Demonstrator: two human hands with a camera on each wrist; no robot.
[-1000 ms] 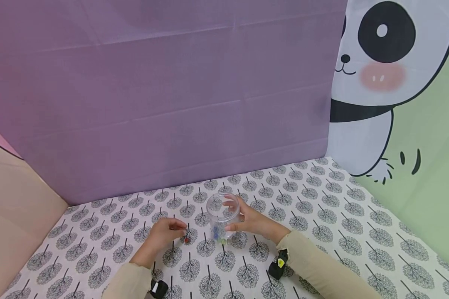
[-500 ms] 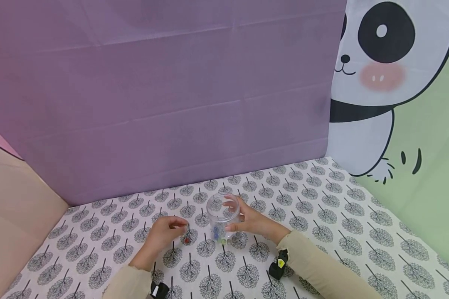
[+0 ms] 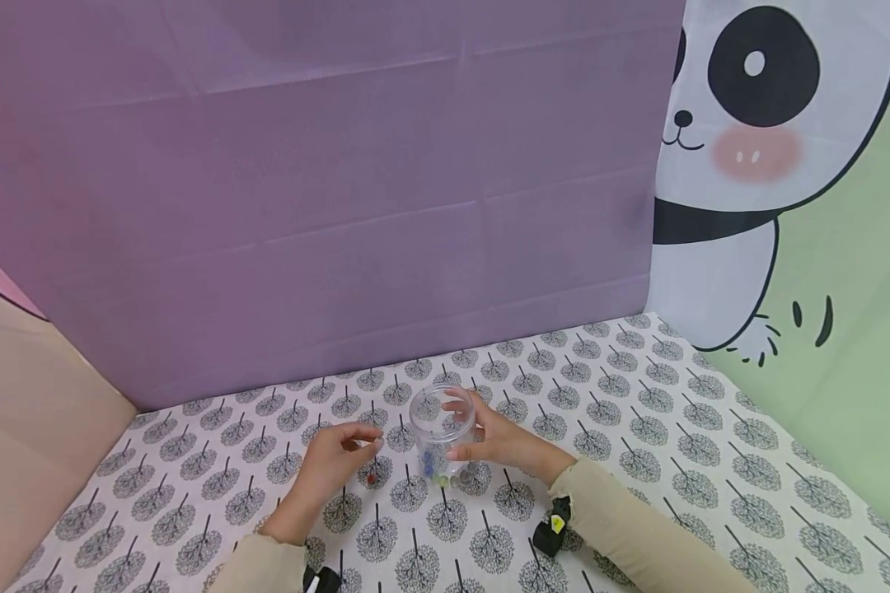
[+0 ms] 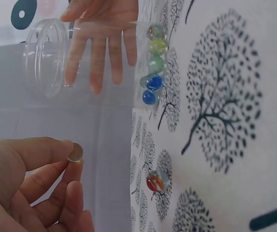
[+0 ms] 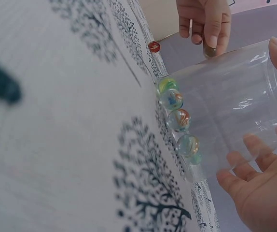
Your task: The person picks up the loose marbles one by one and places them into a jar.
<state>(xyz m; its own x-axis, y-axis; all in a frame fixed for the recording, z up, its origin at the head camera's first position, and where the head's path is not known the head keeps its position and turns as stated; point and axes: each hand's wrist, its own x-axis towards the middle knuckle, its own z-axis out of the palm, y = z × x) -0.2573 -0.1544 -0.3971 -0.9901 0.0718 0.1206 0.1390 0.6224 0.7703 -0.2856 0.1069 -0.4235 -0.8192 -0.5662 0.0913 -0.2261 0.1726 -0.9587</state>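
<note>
A clear plastic jar (image 3: 442, 428) stands upright on the cloth with several glass marbles (image 4: 156, 64) at its bottom, blue, green and yellow among them. My right hand (image 3: 500, 436) holds the jar from its right side, thumb in front and fingers round the back. To the left of the jar, my left hand (image 3: 334, 457) is raised above the cloth. Its thumb and fingers pinch a brownish glass marble (image 4: 75, 152), plain in the left wrist view. Below that hand, a red-swirled marble (image 3: 372, 478) lies alone on the cloth.
A white cloth with dark tree prints (image 3: 593, 494) covers the table. Behind it hangs a purple curtain (image 3: 341, 206), with a panda-print curtain (image 3: 823, 247) on the right and a beige one (image 3: 37, 428) on the left.
My left hand has moved slightly up and right, nearer the jar, lifting away from the red-swirled marble. The right hand and the jar have stayed in place.
</note>
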